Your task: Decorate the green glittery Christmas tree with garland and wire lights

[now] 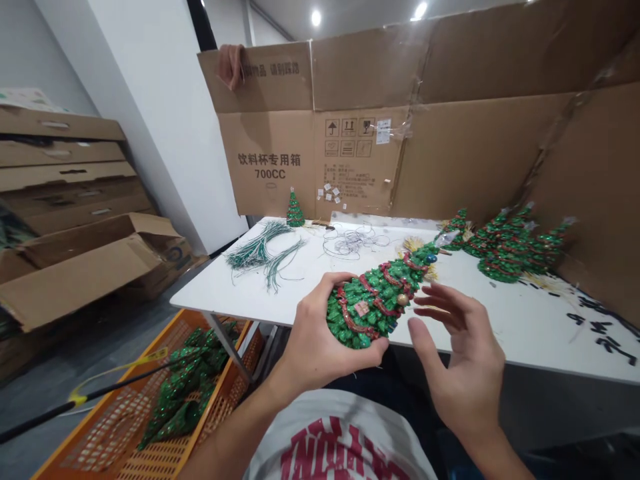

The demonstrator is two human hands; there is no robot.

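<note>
Green Xmas tree (375, 303) in L hand (323, 337), R hand (460, 353) open just beside

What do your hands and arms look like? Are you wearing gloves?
No gloves: the left hand and right hand are bare, with no rings or bracelets that I can see. The forearms are bare too. Below them shows a white T-shirt with big red letters.

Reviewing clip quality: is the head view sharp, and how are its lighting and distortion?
Head view: ceiling lamps bright, light even; wide-angle bowing curves the white table edge; the tinsel Christmas tree in the left hand looks sharp.
</note>
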